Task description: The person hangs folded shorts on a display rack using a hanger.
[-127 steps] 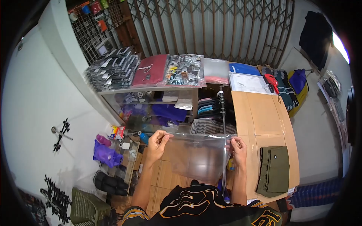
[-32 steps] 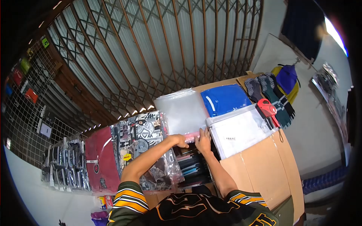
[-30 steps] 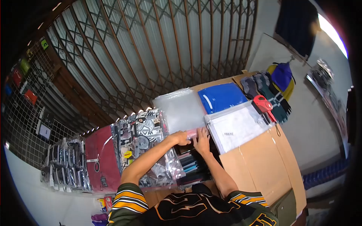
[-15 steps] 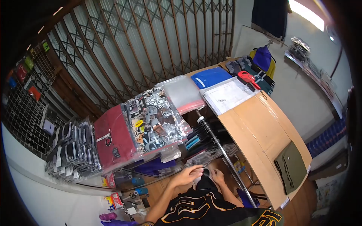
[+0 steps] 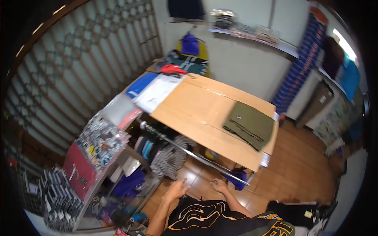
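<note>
My left hand point(image 5: 177, 190) is held out above the floor at the lower middle, its fingers apart and nothing in them. To its right, my right hand point(image 5: 219, 185) hangs with fingers bent, and whether it grips anything is too small to tell. A chrome rail point(image 5: 197, 157) runs just beyond both hands, along the near edge of a cardboard-topped table point(image 5: 189, 98). On the table's right part lies a folded olive-green garment point(image 5: 250, 124). Grey striped cloth point(image 5: 169, 159) hangs from the rail near my left hand.
Packaged garments point(image 5: 98, 139) and a bagged maroon garment point(image 5: 80, 171) lie at the left. A red item point(image 5: 173, 70) and papers point(image 5: 159, 92) sit at the table's far end. A blue patterned roll point(image 5: 299, 65) leans against the wall. Black items point(image 5: 293, 212) lie at the lower right.
The view has swung right, so the table and goods appear farther left. My hands have moved apart, away from the dark item between them.
</note>
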